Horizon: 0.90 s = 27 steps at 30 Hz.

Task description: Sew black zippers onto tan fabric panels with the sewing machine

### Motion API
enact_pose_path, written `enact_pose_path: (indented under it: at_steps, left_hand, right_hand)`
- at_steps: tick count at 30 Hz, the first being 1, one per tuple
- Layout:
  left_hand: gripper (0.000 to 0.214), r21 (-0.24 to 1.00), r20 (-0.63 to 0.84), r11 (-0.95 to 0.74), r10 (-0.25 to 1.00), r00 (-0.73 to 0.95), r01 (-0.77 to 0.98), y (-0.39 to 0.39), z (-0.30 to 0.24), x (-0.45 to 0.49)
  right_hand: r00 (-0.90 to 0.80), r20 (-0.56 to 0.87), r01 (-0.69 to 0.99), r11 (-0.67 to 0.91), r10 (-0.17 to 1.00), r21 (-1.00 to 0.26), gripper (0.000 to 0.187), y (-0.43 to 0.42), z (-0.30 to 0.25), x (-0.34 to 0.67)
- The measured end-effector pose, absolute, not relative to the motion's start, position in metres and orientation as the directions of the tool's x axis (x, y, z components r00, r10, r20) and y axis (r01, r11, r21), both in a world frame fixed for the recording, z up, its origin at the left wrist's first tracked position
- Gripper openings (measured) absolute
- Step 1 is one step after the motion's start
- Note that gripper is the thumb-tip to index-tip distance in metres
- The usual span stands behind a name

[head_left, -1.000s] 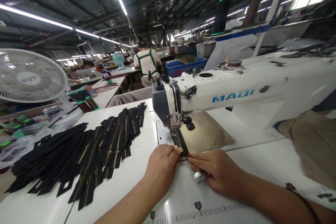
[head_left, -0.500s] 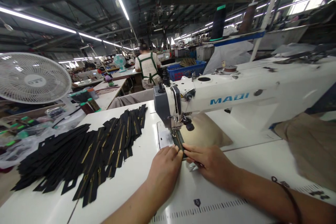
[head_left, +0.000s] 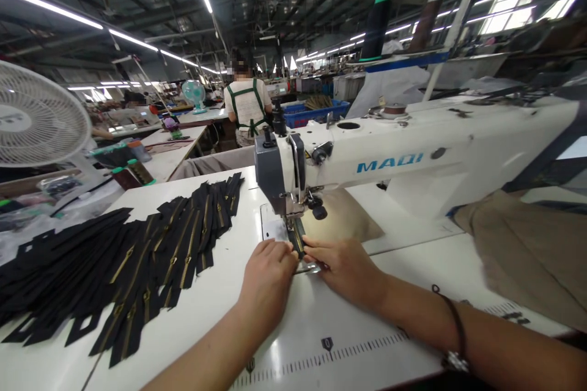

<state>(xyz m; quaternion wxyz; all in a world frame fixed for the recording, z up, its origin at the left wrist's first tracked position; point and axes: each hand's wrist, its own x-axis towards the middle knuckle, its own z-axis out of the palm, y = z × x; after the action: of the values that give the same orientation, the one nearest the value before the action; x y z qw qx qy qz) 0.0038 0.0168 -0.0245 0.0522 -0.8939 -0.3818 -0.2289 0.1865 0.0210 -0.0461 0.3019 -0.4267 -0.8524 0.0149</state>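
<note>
A short black zipper (head_left: 298,240) with brass-coloured teeth lies lengthwise under the presser foot of a white sewing machine (head_left: 389,162). On its left edge, the bent fingers of my left hand (head_left: 270,275) press together at its near end. From the right, my right hand (head_left: 348,272) pinches the opposite edge, thumb tucked beneath and partly hidden. Both hands are just in front of the needle area. A shiny metal edge (head_left: 309,267) shows by my right fingertips. Beige fabric (head_left: 346,214) lies behind the foot, under the machine arm.
Many black zippers (head_left: 183,238) are spread in overlapping rows on the left of the white table (head_left: 220,311). A white fan (head_left: 41,116) and thread cones (head_left: 132,174) stand beyond. Brown fabric (head_left: 523,250) lies at right. A person (head_left: 247,104) stands ahead, back turned.
The view has turned slightly right, so everything sits further left. Less of the zipper shows in front of the presser foot, and both hands have moved forward with it.
</note>
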Motion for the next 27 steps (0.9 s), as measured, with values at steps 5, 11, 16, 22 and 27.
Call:
enact_pose_path:
  at_steps: [5,11,16,22,27]
  left_hand:
    - [0.011,0.073,0.473,-0.690,0.659,0.584,0.720,0.036,-0.030,0.003]
    - [0.010,0.116,0.497,-0.652,0.691,0.524,0.749,0.050,-0.034,0.003]
    - [0.009,0.154,0.507,-0.658,0.693,0.513,0.737,0.053,-0.035,0.001]
    - [0.008,0.173,0.519,-0.663,0.690,0.505,0.728,0.059,-0.039,0.001]
    - [0.012,0.151,0.534,-0.668,0.675,0.509,0.729,0.061,-0.038,0.001]
  right_hand:
    - [-0.458,0.462,0.721,0.621,0.760,-0.307,0.020,0.039,-0.044,0.184]
    - [-0.434,0.475,0.714,0.614,0.765,-0.336,0.022,0.055,-0.048,0.183]
    - [-0.412,0.488,0.747,0.592,0.769,-0.303,0.022,0.056,-0.049,0.182]
    - [-0.408,0.473,0.772,0.572,0.781,-0.279,0.020,0.057,-0.050,0.181]
    - [-0.420,0.462,0.771,0.575,0.781,-0.272,0.021,0.061,-0.049,0.181]
